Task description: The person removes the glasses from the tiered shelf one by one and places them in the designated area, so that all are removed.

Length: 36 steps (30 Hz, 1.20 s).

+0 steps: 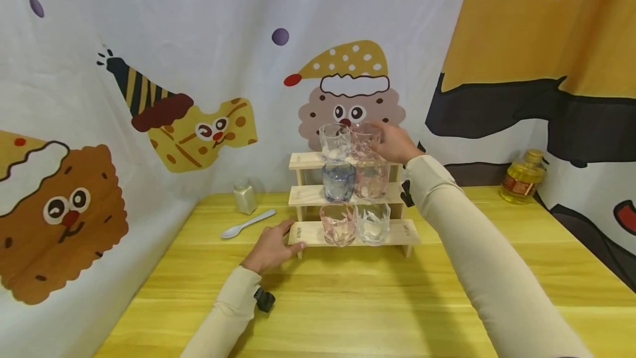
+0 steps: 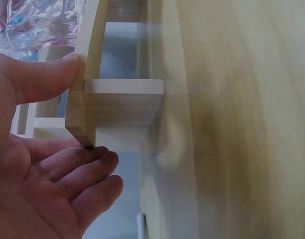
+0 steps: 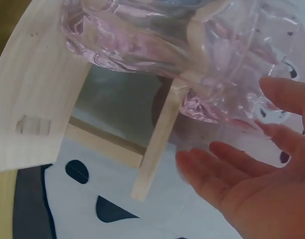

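Note:
A three-tier wooden stand (image 1: 305, 232) holds two glasses on each tier. On the top tier, my right hand (image 1: 396, 143) holds the right-hand pink glass (image 1: 364, 140) by its side. In the right wrist view, thumb and index finger lie at that glass's rim, the other fingers apart from it. A clear glass (image 1: 334, 142) stands to its left. Below are a blue glass (image 1: 339, 182) and a pink glass (image 1: 371, 181), then a pink glass (image 1: 338, 225) and a clear glass (image 1: 374, 224). My left hand (image 1: 270, 248) grips the bottom tier's left end, thumb on top (image 2: 48, 77).
Left of the stand, a white spoon (image 1: 247, 224) lies on the wooden table (image 1: 328, 303), with a small jar (image 1: 244, 196) behind it. A bottle of yellow oil (image 1: 523, 177) stands at the back right. A printed cloth (image 1: 223, 15) hangs behind everything.

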Available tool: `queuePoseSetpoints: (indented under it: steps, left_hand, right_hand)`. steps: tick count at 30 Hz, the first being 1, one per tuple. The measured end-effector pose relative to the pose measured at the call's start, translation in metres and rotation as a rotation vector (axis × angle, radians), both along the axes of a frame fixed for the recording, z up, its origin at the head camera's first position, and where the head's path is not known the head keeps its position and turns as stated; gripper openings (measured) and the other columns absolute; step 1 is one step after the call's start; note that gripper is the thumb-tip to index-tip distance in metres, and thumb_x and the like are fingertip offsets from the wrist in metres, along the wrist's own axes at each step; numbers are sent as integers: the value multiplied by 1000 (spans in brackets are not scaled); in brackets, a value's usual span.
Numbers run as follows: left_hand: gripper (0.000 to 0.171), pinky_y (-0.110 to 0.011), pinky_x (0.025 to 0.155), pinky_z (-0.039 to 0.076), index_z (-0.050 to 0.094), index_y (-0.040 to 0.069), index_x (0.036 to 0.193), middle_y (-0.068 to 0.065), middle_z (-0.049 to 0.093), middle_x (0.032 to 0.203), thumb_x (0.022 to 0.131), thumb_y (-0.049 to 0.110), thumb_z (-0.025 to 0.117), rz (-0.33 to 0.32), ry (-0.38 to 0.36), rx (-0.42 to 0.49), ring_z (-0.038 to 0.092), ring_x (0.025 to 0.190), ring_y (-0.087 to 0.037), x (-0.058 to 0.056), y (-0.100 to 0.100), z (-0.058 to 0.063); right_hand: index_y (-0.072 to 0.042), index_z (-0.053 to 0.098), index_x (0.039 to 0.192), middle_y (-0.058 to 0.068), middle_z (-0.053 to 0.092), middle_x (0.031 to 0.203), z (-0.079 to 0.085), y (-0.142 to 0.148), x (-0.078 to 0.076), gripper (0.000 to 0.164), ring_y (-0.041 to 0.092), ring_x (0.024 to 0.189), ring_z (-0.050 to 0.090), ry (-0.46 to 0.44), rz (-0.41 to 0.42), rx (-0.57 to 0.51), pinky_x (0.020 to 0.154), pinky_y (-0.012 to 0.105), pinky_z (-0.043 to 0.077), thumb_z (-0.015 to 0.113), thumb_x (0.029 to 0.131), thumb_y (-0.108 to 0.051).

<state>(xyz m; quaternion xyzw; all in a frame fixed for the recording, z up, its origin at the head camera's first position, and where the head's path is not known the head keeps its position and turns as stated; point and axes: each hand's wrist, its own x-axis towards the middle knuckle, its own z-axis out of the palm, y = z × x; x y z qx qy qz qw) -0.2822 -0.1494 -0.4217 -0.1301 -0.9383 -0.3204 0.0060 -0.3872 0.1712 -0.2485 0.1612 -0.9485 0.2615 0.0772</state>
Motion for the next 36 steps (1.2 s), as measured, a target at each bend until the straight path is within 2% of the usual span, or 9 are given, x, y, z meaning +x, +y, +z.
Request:
queuePoseSetpoints:
  steps: [4, 7, 15, 19, 23, 29, 32, 36]
  left_hand:
    - [71, -51, 105, 50, 45, 3, 149, -22, 60, 140, 92, 35, 73, -6, 15, -7, 59, 129, -37, 0, 1, 3]
    - [71, -51, 104, 50, 46, 3, 149, -22, 61, 139, 92, 36, 74, -13, 12, -14, 59, 128, -38, 0, 2, 3]
    - [72, -53, 104, 49, 45, 1, 149, -22, 62, 138, 93, 37, 72, -14, 7, -25, 58, 127, -40, 1, 4, 1]
    - [70, -53, 102, 50, 45, 0, 148, -22, 62, 137, 93, 36, 71, -17, 24, -29, 59, 125, -40, 2, 5, 2]
    - [70, -53, 103, 50, 45, 2, 148, -22, 62, 138, 93, 36, 71, -8, 33, -30, 59, 125, -40, 3, 6, 2]
    - [70, -55, 103, 49, 46, 4, 148, -21, 61, 139, 93, 38, 71, 5, 33, -48, 57, 126, -43, 3, 4, 3]
    - [71, -55, 104, 48, 45, 4, 149, -22, 61, 139, 93, 38, 71, 6, 30, -51, 56, 126, -43, 3, 3, 3]
    - [71, -54, 104, 49, 45, 3, 149, -21, 61, 139, 93, 39, 71, 6, 29, -52, 57, 126, -42, 3, 2, 3]
  right_hand:
    - [-7, 43, 151, 23, 59, 134, -2, 0, -3, 52, 35, 102, 60, -4, -9, -36, 82, 46, 51, 53, 101, -16]
    - [-4, 49, 146, 23, 61, 134, -4, -1, -4, 48, 38, 107, 61, 1, -24, -64, 89, 50, 51, 53, 99, -15]
    - [-3, 68, 115, 22, 69, 116, -10, -4, -9, 24, 36, 97, 62, 74, -59, -94, 81, 46, 51, 58, 98, -18]
    - [-3, 68, 100, 22, 70, 105, -10, -4, -8, 17, 35, 91, 61, 101, -74, -120, 76, 44, 49, 60, 98, -18]
    - [-4, 65, 90, 19, 69, 98, -9, -4, -6, 17, 32, 86, 59, 109, -81, -124, 74, 42, 48, 61, 99, -18]
    - [-3, 69, 97, 19, 69, 102, -3, -4, -4, 20, 29, 80, 59, 74, -89, -99, 66, 37, 47, 60, 101, -20]
    - [-2, 70, 105, 22, 69, 112, 0, -1, -1, 22, 33, 91, 63, 69, -87, -91, 70, 39, 51, 59, 101, -20]
    - [-1, 70, 107, 22, 68, 113, 4, 6, 2, 22, 37, 100, 63, 86, -95, -95, 76, 44, 52, 59, 101, -19]
